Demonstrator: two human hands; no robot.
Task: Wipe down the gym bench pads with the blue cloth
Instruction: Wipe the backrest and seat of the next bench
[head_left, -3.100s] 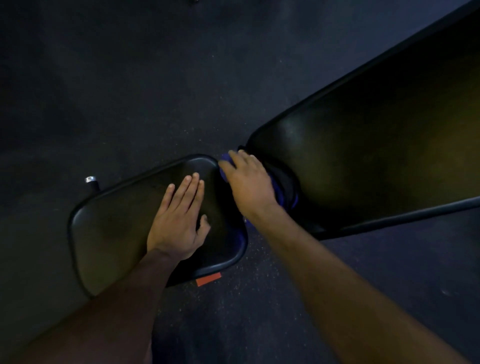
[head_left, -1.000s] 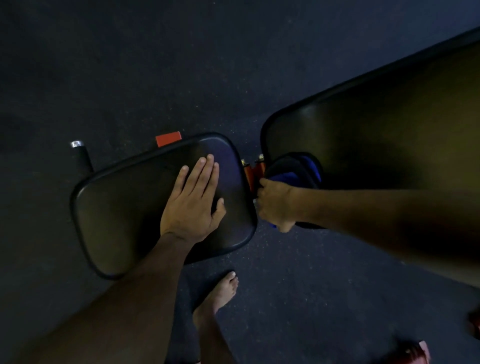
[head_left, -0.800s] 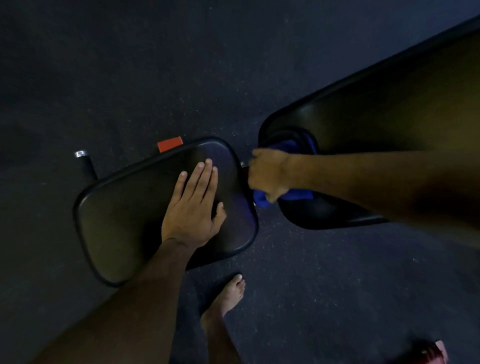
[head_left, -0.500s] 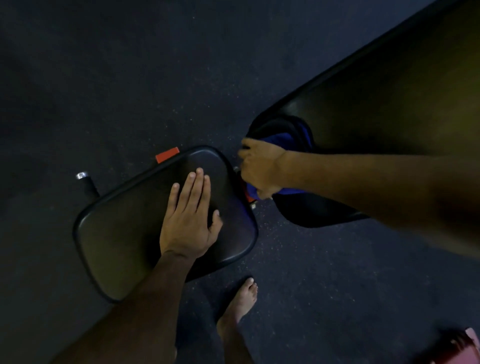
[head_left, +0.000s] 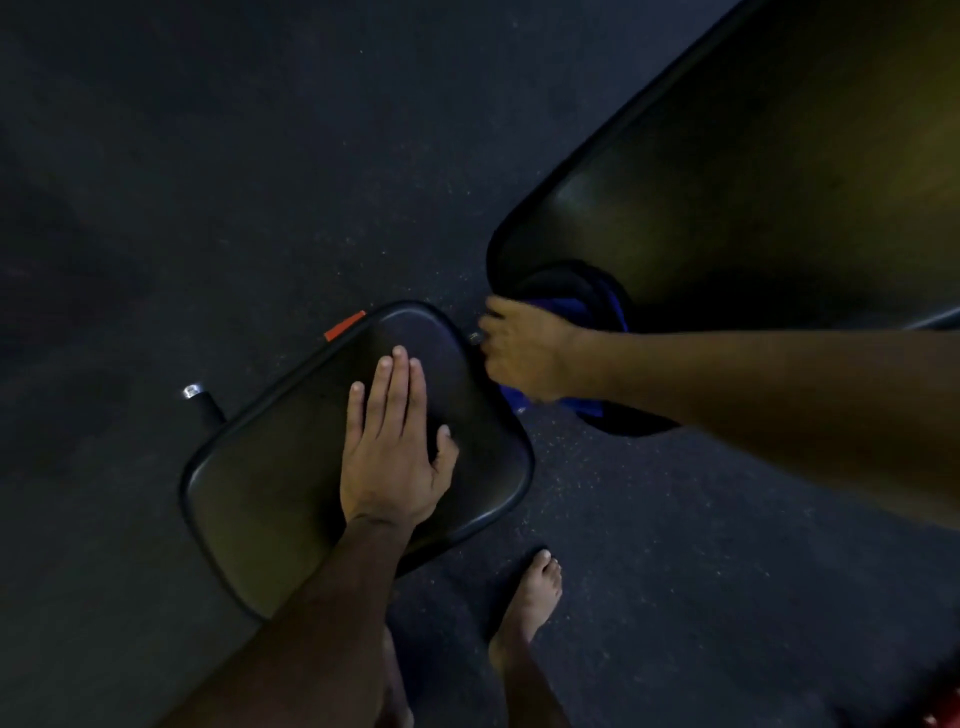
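Looking down from the head camera, I note poor light and a dark speckled floor (head_left: 260, 182) across the whole view. My left hand (head_left: 392, 449) lies flat on the seat pad (head_left: 260, 493), palm down, fingers straight and close together, thumb spread to the right; it holds nothing. The seat pad is black, with rounded corners, and sits lower left of centre. My right hand (head_left: 524, 351) is at the gap between the seat pad and the back pad (head_left: 753, 182), fingers curled round the cloth (head_left: 558, 306). The cloth is blue and bunched; parts show above the knuckles against the lower end of the back pad, and a further part shows below the wrist, near the seat pad's right corner. I cannot tell how much of the cloth touches either pad, since the hand and forearm cover it. The back pad is black, long, and runs from the centre up to the top right corner. A small metal fitting (head_left: 474, 338) shows just left of my right fingers, at the seat pad's edge. An orange tag (head_left: 344, 325) projects from under the seat pad's upper edge. A black post with a silver cap (head_left: 192, 391) stands beside the seat pad's left corner. One bare foot (head_left: 535, 587) rests on the floor below the seat pad. A red object (head_left: 943, 719) is cut off at the bottom right corner; I cannot identify it.
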